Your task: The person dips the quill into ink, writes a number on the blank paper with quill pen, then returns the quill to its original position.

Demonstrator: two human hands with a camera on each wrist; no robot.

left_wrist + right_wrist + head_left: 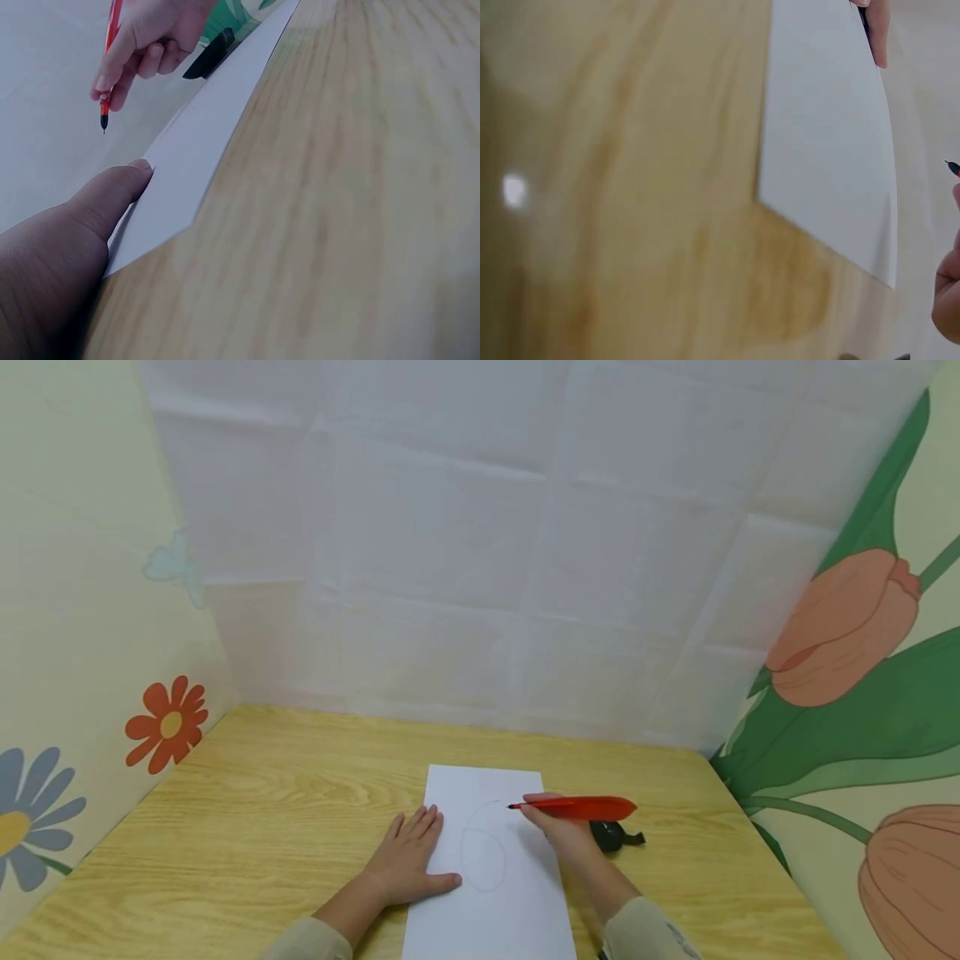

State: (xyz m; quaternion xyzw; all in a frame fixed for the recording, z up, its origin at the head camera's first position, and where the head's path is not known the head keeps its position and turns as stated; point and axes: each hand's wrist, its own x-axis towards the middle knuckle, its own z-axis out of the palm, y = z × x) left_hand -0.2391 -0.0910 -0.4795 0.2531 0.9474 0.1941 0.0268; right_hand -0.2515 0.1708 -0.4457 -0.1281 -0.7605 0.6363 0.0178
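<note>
A red feather-shaped pen (592, 808) with a black tip is pinched in my right hand (558, 831), over the upper right of a white sheet of paper (525, 910). In the left wrist view the pen's tip (104, 124) appears just off the paper. Thin pencil-like lines on the sheet form an oval loop (483, 891) with a curve rising from its left side. My left hand (408, 864) lies flat at the sheet's left edge, fingers straight and spread, thumb resting on the paper. The right wrist view catches only part of the right hand (949, 292).
A black rounded object with a short stub (609, 835) sits on the wooden table (285, 810) just right of the paper, partly behind the right hand. A white cloth (450, 568) hangs at the back. Flower-painted walls (847, 627) flank the table.
</note>
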